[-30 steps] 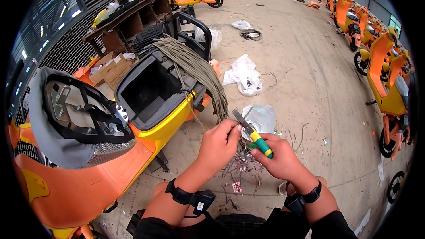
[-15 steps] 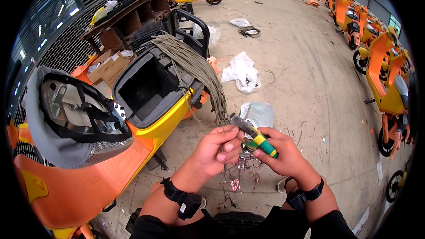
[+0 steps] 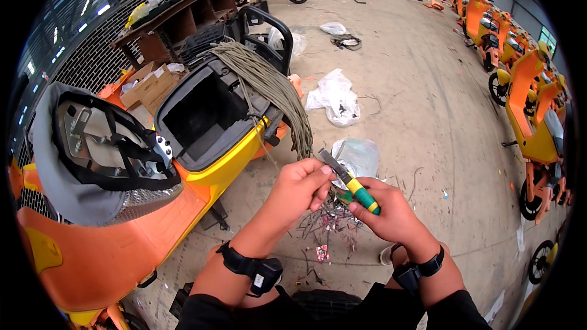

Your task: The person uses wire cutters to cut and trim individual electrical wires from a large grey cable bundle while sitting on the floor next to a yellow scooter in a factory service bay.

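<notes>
My right hand (image 3: 389,211) is wrapped around the green and yellow handles of a pair of pliers (image 3: 358,189), whose grey head points up and to the left. Close beside that head, my left hand (image 3: 302,188) is closed in a pinch, thumb against the curled fingers. Whatever it pinches is too small or too hidden to make out. Below both hands, a pile of cut wire scraps (image 3: 330,223) is strewn over the concrete floor. A clear plastic bag (image 3: 356,157) lies just beyond the pliers.
To my left stands a yellow and orange scooter (image 3: 116,256) with its seat (image 3: 101,146) flipped up over the footboard side. A bundle of grey-green cables (image 3: 266,82) drapes over its open storage box (image 3: 195,153). White plastic bags (image 3: 335,95) lie ahead; scooters (image 3: 532,110) line the right.
My left hand has shifted slightly up and left, its thumb now laid over the fingers. The pliers have turned a little more upright in my right hand.
</notes>
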A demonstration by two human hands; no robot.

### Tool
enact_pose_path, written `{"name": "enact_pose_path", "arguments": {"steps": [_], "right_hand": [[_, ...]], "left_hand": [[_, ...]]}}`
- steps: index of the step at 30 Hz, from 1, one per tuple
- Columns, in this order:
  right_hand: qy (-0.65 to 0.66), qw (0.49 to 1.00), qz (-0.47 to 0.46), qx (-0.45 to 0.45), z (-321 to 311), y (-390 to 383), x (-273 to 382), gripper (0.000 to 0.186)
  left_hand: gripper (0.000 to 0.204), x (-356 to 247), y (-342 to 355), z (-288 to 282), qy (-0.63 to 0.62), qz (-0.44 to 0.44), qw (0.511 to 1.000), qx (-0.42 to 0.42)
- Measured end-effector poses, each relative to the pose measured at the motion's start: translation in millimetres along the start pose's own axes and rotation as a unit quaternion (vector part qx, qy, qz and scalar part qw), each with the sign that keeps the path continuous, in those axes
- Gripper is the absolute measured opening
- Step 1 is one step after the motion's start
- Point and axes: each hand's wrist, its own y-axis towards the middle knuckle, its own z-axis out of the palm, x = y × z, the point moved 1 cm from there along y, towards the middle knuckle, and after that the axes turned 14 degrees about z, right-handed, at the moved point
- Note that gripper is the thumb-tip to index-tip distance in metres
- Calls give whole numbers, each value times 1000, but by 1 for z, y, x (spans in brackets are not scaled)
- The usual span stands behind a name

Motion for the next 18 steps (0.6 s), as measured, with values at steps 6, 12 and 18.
{"name": "enact_pose_path", "arguments": {"steps": [6,12,18], "right_hand": [[23,995,-100,-10,-3,1,-3,25],[-3,1000,0,-14,-4,3,0,27],[-9,1000,29,-2,0,0,4,26]], "left_hand": [[24,8,-8,-5,-352,-81,925,121],[21,8,2,1,13,19,1000,6],[19,20,-2,4,308,189,932,-25]]}}
